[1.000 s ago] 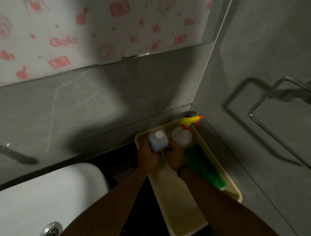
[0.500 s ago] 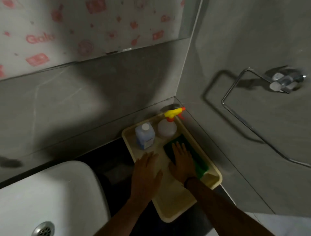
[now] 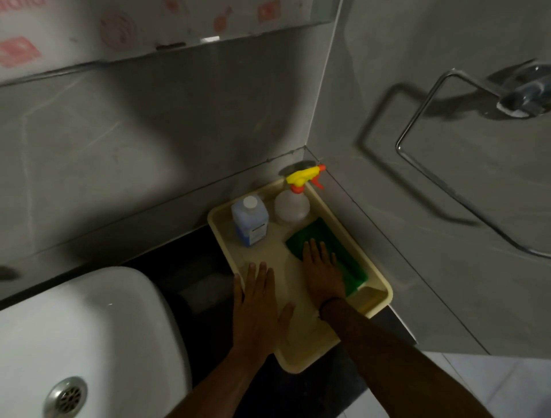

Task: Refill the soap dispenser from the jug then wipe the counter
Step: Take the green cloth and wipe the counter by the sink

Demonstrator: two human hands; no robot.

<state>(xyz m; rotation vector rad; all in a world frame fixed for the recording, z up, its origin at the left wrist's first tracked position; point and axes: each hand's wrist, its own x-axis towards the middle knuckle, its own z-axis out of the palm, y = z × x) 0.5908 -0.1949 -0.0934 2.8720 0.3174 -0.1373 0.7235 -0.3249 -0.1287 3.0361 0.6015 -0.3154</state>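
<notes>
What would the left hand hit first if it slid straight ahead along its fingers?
Most likely the blue jug: the left hand lies flat at the left edge of the tray, fingers pointing toward the jug's base, only bare tray floor between. One view, so depth is uncertain.

Little could be read; the white film (image 3: 125, 27) along the top of the wall carried pale red printed motifs; at its upper left edge the bottoms of a few red letters (image 3: 21, 2) showed, cut off by the frame and perhaps ending in "ala"; the blue jug (image 3: 250, 219) bore a small white label (image 3: 258, 234) whose print was too small and blurred to make out.
</notes>
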